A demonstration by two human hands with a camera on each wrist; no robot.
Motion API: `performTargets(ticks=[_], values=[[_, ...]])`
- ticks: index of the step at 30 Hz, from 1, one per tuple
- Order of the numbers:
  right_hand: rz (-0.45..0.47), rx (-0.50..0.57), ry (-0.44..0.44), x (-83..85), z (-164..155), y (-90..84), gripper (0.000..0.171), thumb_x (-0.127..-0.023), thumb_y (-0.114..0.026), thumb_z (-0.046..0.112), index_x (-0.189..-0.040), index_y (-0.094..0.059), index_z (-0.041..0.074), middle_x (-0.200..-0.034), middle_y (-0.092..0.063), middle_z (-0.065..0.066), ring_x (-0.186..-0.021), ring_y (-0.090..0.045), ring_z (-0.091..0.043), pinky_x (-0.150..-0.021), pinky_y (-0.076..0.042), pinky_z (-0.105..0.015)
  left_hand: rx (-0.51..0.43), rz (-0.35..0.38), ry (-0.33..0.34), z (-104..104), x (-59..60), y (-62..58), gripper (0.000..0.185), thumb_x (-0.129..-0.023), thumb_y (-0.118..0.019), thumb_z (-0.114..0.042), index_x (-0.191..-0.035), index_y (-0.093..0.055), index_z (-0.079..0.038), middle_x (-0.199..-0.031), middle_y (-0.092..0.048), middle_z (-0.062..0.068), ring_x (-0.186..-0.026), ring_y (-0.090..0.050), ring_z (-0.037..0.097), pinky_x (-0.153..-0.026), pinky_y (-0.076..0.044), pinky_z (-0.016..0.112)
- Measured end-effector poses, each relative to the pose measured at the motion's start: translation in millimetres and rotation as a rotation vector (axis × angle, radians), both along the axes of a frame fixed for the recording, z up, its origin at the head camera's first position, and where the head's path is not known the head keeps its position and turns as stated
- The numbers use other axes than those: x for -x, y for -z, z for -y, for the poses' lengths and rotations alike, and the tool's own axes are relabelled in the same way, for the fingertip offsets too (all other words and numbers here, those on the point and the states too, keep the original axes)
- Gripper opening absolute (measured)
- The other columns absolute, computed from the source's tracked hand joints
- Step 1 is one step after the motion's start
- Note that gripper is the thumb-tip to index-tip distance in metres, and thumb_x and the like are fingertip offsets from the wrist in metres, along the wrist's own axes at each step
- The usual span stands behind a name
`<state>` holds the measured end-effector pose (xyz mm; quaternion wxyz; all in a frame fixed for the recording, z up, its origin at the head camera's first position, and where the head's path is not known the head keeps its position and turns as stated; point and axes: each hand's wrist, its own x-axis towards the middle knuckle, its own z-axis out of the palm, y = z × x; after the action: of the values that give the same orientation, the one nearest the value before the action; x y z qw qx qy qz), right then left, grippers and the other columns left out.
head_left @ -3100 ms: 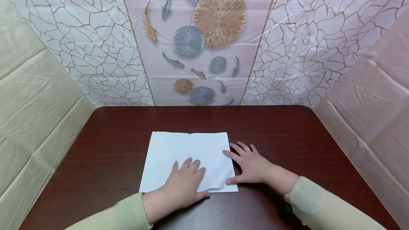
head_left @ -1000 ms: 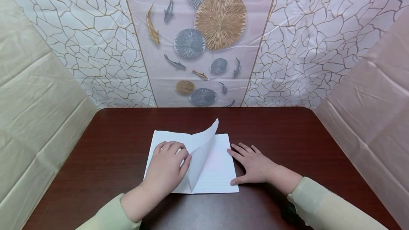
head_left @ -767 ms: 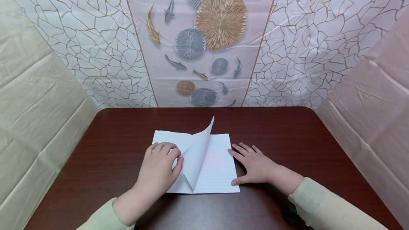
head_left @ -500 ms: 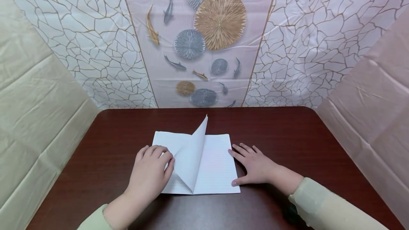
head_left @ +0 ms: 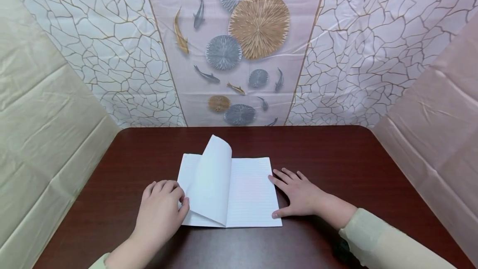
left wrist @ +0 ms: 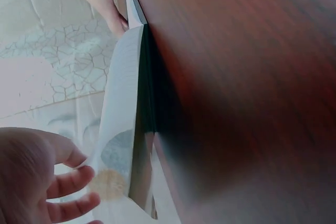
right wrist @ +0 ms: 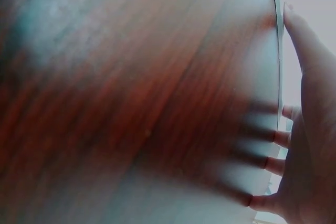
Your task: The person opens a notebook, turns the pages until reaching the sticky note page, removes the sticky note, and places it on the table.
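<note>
Left hand: the left hand [head_left: 160,213] is nearest to the camera, at the left edge of the notebook [head_left: 248,192]; its curled fingers and thumb pinch the lifted page [head_left: 210,182].
Right hand: the right hand [head_left: 300,194] lies flat on the table [head_left: 336,157], fingers spread, with fingertips and thumb touching the notebook's right edge.
Notebook: it lies open between the two hands, on the dark wood.
Wrist views: the left wrist view shows the page [left wrist: 122,124] edge-on, standing up from the table, which the head view does not show; the right wrist view shows the spread fingers [right wrist: 273,137] from below.
Writing: only printed ruled lines, no words that I can read.
Change: half a second ago the page stood nearly upright; now it bends over to the left, and the left hand has moved further left.
Behind: a wall sheet [head_left: 239,40] with fish and round discs.
</note>
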<state>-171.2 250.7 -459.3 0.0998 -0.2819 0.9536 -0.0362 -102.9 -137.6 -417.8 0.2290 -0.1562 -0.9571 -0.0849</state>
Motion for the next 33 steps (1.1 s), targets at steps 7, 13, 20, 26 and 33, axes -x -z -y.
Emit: performTargets(ticks=[7,13,20,26,33], values=[[0.013,-0.006,0.006,1.7,-1.5,4.5,0.114,-0.070,-0.048,0.092,-0.158,-0.026,0.023,-0.163,-0.023,-0.006,-0.148,-0.020,-0.036,-0.110,-0.021,-0.068,0.058,0.093,-0.041,6.6,-4.3,4.6,0.021,-0.079,-0.067,-0.016,-0.061,-0.056,-0.016,-0.091,-0.062,0.005,-0.097,-0.057,0.036,-0.096,-0.039,0.058],[0.015,-0.007,0.009,2.1,-1.6,6.6,0.115,-0.070,-0.047,0.092,-0.159,-0.026,0.023,-0.163,-0.023,-0.006,-0.148,-0.019,-0.036,-0.110,-0.020,-0.068,0.150,0.222,-0.080,9.4,-7.3,8.4,0.021,-0.079,-0.068,-0.019,-0.061,-0.058,-0.014,-0.090,-0.060,0.007,-0.097,-0.056,0.037,-0.096,-0.038,0.060],[0.019,0.003,0.008,2.0,-1.3,6.6,0.114,-0.070,-0.048,0.092,-0.158,-0.027,0.023,-0.163,-0.023,-0.007,-0.148,-0.020,-0.036,-0.110,-0.020,-0.069,0.252,0.359,-0.095,11.5,-7.1,11.6,0.018,-0.080,-0.070,-0.019,-0.063,-0.064,-0.013,-0.081,-0.055,0.006,-0.092,-0.057,0.036,-0.094,-0.040,0.061],[0.019,0.008,0.002,2.4,-0.6,4.5,0.114,-0.071,-0.048,0.091,-0.159,-0.026,0.022,-0.163,-0.023,-0.007,-0.148,-0.019,-0.037,-0.110,-0.020,-0.069,0.277,0.422,-0.091,11.3,-6.5,12.3,0.018,-0.079,-0.070,-0.018,-0.062,-0.064,-0.014,-0.076,-0.052,0.005,-0.087,-0.056,0.034,-0.091,-0.041,0.060],[0.025,0.010,0.002,2.8,-0.4,2.8,0.114,-0.071,-0.049,0.091,-0.159,-0.026,0.023,-0.163,-0.023,-0.007,-0.148,-0.019,-0.037,-0.109,-0.020,-0.070,0.290,0.462,-0.097,10.3,-4.8,11.9,0.017,-0.080,-0.070,-0.019,-0.065,-0.066,-0.012,-0.077,-0.052,0.005,-0.087,-0.056,0.034,-0.090,-0.041,0.060]])
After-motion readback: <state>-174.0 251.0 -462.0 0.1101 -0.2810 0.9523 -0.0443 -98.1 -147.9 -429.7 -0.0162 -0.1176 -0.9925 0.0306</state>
